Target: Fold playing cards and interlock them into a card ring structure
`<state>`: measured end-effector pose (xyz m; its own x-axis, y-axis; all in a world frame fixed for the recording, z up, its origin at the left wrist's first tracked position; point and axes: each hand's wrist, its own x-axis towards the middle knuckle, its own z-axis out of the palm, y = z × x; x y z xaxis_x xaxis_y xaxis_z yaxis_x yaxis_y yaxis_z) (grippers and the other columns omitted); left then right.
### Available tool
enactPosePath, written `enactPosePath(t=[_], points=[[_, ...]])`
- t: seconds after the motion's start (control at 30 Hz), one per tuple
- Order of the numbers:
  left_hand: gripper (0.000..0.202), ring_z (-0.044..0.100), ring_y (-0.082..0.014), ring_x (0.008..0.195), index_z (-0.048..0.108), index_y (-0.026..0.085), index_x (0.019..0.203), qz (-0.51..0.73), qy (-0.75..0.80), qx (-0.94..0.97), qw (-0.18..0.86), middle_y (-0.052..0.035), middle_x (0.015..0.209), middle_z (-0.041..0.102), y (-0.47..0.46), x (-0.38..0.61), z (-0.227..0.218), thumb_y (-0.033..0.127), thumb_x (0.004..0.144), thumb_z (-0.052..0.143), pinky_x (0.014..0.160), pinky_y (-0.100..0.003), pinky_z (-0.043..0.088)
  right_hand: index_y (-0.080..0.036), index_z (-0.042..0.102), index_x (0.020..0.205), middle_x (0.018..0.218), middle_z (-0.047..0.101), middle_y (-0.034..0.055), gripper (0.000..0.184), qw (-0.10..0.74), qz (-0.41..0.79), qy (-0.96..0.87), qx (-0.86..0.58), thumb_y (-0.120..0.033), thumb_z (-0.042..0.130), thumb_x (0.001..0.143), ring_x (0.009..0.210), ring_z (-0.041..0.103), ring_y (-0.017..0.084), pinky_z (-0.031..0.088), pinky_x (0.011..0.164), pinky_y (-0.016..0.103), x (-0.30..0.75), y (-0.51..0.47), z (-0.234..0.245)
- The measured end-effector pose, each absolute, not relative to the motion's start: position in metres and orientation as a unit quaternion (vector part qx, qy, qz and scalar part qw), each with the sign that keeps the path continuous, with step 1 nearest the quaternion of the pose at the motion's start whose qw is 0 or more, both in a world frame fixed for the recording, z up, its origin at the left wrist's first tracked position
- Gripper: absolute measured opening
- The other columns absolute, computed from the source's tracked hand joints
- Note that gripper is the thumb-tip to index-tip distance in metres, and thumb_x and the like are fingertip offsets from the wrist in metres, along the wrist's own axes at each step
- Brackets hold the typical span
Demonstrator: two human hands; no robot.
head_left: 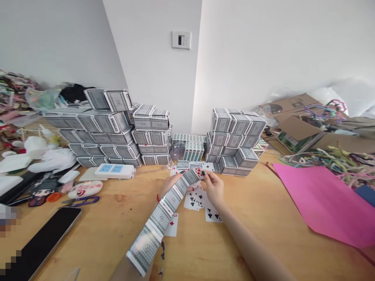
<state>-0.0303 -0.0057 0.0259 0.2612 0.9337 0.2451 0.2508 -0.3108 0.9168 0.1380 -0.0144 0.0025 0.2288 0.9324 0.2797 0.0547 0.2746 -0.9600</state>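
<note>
A long strip of grey-backed playing cards (172, 199), joined end to end, runs over my left forearm toward me. My left hand (170, 184) holds the strip's far end, thumb on top; the strip hides most of its fingers. With thumb and fingers, my right hand (213, 186) pinches a red heart card (199, 173) at that same end. Loose cards lie face up beneath and around my hands, among them a club card (191, 201), another club card (213, 214) and a three of diamonds (172, 225).
Blocks built from playing cards stand stacked at the left (111, 138) and right (234, 136). Green-edged card packs (194, 151) sit between them. A phone (47, 242), purple-handled snips (83, 201) and a white power strip (117, 171) lie left; a pink sheet (319, 207) lies right.
</note>
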Motion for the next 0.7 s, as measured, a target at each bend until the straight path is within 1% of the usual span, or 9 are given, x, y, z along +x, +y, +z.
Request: enactPosePath(t=[0.13, 0.2, 0.3, 0.4, 0.5, 0.57, 0.7], points=[[0.03, 0.06, -0.0223, 0.074, 0.069, 0.022, 0.086, 0.414, 0.439, 0.71, 0.363, -0.0037, 0.079, 0.067, -0.002, -0.031, 0.023, 0.027, 0.056, 0.071, 0.07, -0.029, 0.044, -0.019, 0.067, 0.087, 0.078, 0.07, 0.0054, 0.025, 0.549, 0.193, -0.581, -0.57, -0.029, 0.044, 0.081, 0.071, 0.064, 0.02, 0.049, 0.067, 0.03, 0.145, -0.014, 0.002], [0.029, 0.06, -0.0218, 0.074, 0.069, 0.022, 0.084, 0.409, 0.447, 0.707, 0.365, -0.0033, 0.078, 0.067, -0.002, -0.031, 0.023, 0.027, 0.056, 0.071, 0.069, -0.028, 0.044, -0.02, 0.068, 0.086, 0.076, 0.071, 0.005, 0.027, 0.526, 0.136, -0.608, -0.58, -0.025, 0.042, 0.081, 0.069, 0.064, 0.019, 0.049, 0.064, 0.029, 0.147, -0.014, 0.004], [0.025, 0.059, -0.02, 0.074, 0.067, 0.02, 0.083, 0.379, 0.456, 0.717, 0.366, -0.0024, 0.077, 0.066, -0.003, -0.031, 0.024, 0.029, 0.06, 0.069, 0.068, -0.027, 0.044, -0.02, 0.069, 0.085, 0.075, 0.071, 0.0054, 0.029, 0.518, 0.079, -0.629, -0.574, -0.023, 0.041, 0.081, 0.066, 0.064, 0.018, 0.049, 0.06, 0.028, 0.149, -0.013, 0.005], [0.022, 0.057, -0.0168, 0.072, 0.065, 0.018, 0.081, 0.358, 0.451, 0.734, 0.36, -0.0011, 0.075, 0.065, -0.004, -0.032, 0.026, 0.03, 0.063, 0.067, 0.069, -0.025, 0.044, -0.019, 0.07, 0.083, 0.075, 0.071, 0.0059, 0.029, 0.521, 0.048, -0.641, -0.561, -0.021, 0.041, 0.08, 0.066, 0.065, 0.018, 0.049, 0.058, 0.027, 0.151, -0.01, 0.003], [0.019, 0.056, -0.0151, 0.069, 0.065, 0.017, 0.076, 0.357, 0.456, 0.726, 0.372, -0.0011, 0.072, 0.064, -0.007, -0.031, 0.033, 0.028, 0.061, 0.068, 0.067, -0.023, 0.044, -0.021, 0.07, 0.083, 0.076, 0.071, 0.0053, 0.028, 0.521, 0.039, -0.648, -0.554, -0.021, 0.042, 0.08, 0.067, 0.065, 0.018, 0.05, 0.058, 0.027, 0.154, -0.008, 0.001], [0.016, 0.056, -0.0154, 0.068, 0.066, 0.016, 0.074, 0.361, 0.458, 0.714, 0.387, -0.0019, 0.073, 0.063, -0.009, -0.029, 0.039, 0.025, 0.06, 0.069, 0.066, -0.024, 0.045, -0.021, 0.07, 0.083, 0.075, 0.071, 0.0049, 0.028, 0.521, 0.043, -0.65, -0.552, -0.021, 0.042, 0.08, 0.065, 0.065, 0.018, 0.05, 0.058, 0.027, 0.155, -0.007, 0.0], [0.017, 0.058, -0.0182, 0.073, 0.068, 0.016, 0.077, 0.389, 0.46, 0.67, 0.433, -0.0044, 0.077, 0.065, -0.014, -0.025, 0.049, 0.024, 0.061, 0.068, 0.069, -0.027, 0.046, -0.021, 0.07, 0.083, 0.073, 0.071, 0.0044, 0.029, 0.528, 0.064, -0.646, -0.547, -0.021, 0.042, 0.079, 0.063, 0.065, 0.017, 0.05, 0.058, 0.027, 0.157, -0.005, -0.002]])
